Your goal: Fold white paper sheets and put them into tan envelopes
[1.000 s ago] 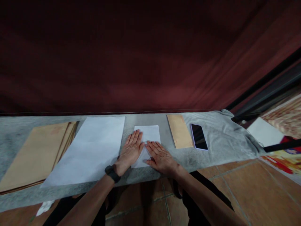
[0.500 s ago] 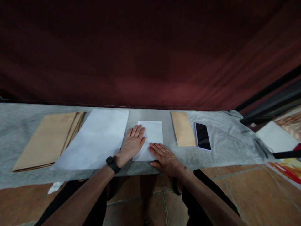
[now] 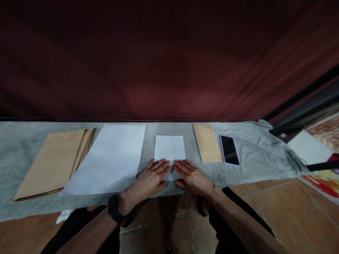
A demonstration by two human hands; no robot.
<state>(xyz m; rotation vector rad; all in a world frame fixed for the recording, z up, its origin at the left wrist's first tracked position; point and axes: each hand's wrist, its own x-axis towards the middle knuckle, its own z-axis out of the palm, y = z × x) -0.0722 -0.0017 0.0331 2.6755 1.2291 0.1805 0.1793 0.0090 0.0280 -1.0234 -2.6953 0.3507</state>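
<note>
The step in hand was judged to be pressing the small white paper (image 3: 170, 147) flat; good practice called for light, even pressure, straight fingers, and strokes run outward from the middle so that no edge buckled or slid. The left hand (image 3: 150, 177) and right hand (image 3: 194, 178) were open, palms down, fingers extended over the paper's near part, fingertips close together; neither gripped anything. The paper lay on the grey cloth (image 3: 251, 151), between the large white sheet (image 3: 108, 158) and the brown envelope (image 3: 207, 143). It appeared plain and rectangular, its far edge straight. No marks were discernible; whether it had one layer or several could not be told.
</note>
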